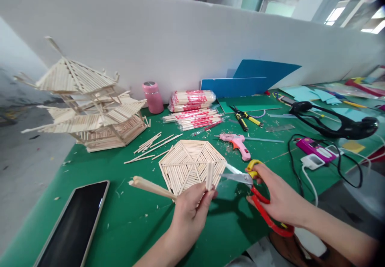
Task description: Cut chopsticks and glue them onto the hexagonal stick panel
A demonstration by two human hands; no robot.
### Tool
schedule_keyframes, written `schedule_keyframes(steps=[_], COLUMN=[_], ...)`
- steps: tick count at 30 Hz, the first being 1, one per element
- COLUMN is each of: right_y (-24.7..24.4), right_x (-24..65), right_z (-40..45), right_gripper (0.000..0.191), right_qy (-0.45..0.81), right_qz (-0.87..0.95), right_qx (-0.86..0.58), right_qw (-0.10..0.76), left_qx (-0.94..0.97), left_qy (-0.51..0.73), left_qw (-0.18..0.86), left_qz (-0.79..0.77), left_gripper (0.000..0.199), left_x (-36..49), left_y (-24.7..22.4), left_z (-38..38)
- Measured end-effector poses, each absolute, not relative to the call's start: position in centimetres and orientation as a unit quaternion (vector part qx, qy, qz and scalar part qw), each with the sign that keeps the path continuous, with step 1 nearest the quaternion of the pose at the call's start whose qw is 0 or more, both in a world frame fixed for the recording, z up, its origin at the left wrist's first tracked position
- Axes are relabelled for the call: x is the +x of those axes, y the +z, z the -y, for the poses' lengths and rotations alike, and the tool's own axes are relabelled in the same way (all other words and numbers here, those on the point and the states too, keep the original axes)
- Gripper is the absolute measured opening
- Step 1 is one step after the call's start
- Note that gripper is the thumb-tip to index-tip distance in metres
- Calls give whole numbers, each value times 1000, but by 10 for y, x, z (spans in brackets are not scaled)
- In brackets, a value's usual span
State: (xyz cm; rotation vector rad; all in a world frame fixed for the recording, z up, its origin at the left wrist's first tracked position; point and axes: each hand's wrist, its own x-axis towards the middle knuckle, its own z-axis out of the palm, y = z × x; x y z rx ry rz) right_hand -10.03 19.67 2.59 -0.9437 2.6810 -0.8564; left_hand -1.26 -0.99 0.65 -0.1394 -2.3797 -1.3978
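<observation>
My left hand [191,209] is closed round some thin wooden sticks [155,187]. Their long ends stick out to the left, while short ends stand up between thumb and fingers. In my right hand [281,197] are scissors [250,179] with red and yellow handles. The blades are apart and point left at the short ends, with a small gap between. Behind my left hand lies a flat many-sided panel [180,164] of wooden sticks on the green table; the hand and sticks cover part of its near edge.
A stick-built pavilion model [99,118] stands at the left, near a phone [75,223]. Loose sticks [150,148], a pink can [152,98], wrapped chopsticks [192,100], pliers [242,119] and a pink glue gun [236,142] lie behind. Cables and a purple power strip [315,150] are right.
</observation>
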Motion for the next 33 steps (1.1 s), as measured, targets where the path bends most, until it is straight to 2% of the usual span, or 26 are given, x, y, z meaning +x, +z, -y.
schedule_keyframes(steps=[4,10,15,20,26,33], right_y=[-5,-30,-22,-2,19,34], right_x=[-101,-99,-103,-101,-91,-90], right_z=[-192,-190,-195,-202,-209,-194], right_gripper=[35,43,32,40,58,60], right_qy=[-429,-456,-521,-411,-228,-149], right_qz=[-855,-846,-804,-850,-894,-910], right_qx=[-277,-267,-254,-296,-377,-385], right_qw=[95,63,129,144,77,31], left_qx=[-41,-29,-12,-8,-14,-28], left_qy=[-508,-505,-509,-507,-486,-471], left_qw=[179,162,158,160,178,203], left_qz=[841,848,846,847,855,858], left_gripper=[14,15,13,14,14,15], left_x=[-9,-8,-8,-7,-10,-11], left_y=[6,10,13,14,14,11], left_z=[10,7,5,3,3,3])
